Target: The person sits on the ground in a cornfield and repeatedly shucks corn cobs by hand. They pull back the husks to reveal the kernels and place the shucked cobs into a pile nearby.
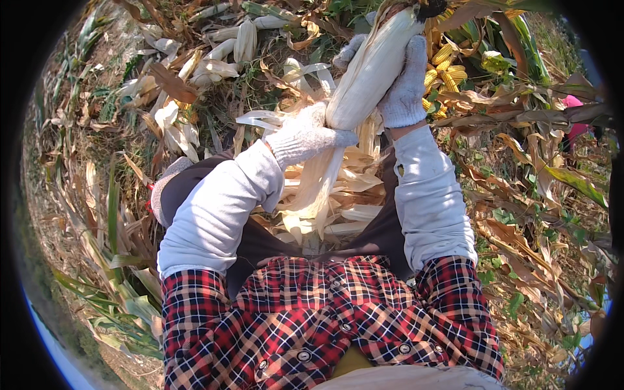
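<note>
A corn ear in its pale husk (373,68) slants up and to the right in front of me, its dark end at the top. My left hand (312,134), in a whitish knitted glove, grips the ear's lower end and strips of husk. These strips (317,187) hang below it between my legs. My right hand (407,85), gloved alike, is wrapped around the ear's right side and upper part; some of its fingers show beyond the ear's left edge. The kernels of this ear are hidden by the husk.
Loose dry husks (358,195) lie between my legs. Husked yellow corn ears (446,70) are piled at the upper right. Ears in husk (214,63) lie at the upper left. Dry corn stalks and leaves (526,243) cover the right side. Someone in pink (575,114) is at the far right.
</note>
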Demonstrator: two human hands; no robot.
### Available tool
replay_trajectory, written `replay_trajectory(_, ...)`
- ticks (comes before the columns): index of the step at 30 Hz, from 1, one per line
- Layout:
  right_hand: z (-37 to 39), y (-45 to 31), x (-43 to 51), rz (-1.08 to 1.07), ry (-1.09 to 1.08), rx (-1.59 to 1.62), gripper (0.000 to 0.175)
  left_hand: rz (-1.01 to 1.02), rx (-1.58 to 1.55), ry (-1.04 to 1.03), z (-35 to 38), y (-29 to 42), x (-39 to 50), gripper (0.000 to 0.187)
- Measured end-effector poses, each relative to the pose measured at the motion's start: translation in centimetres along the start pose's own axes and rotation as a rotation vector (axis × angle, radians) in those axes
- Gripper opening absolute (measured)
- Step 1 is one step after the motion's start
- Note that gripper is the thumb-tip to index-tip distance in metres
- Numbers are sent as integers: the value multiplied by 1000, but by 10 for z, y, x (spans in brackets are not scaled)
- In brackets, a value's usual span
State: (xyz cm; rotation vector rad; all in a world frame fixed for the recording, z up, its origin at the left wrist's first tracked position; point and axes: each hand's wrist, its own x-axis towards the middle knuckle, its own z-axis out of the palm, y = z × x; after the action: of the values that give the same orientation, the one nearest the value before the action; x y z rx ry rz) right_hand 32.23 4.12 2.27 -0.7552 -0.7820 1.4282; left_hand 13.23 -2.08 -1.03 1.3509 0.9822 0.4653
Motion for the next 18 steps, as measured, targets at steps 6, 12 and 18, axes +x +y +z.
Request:
replay_trajectory(6, 8, 18, -11, 120, 115, 159, 59, 52, 324, 447, 3, 11, -2, 71)
replay_trajectory(12, -1, 35, -20, 251, 167, 98, 59, 185, 436, 220, -29, 25, -4, 52)
replay_trajectory(18, 10, 48, -26, 243, 165, 38, 60, 280, 344, 480, -40, 27, 7, 42)
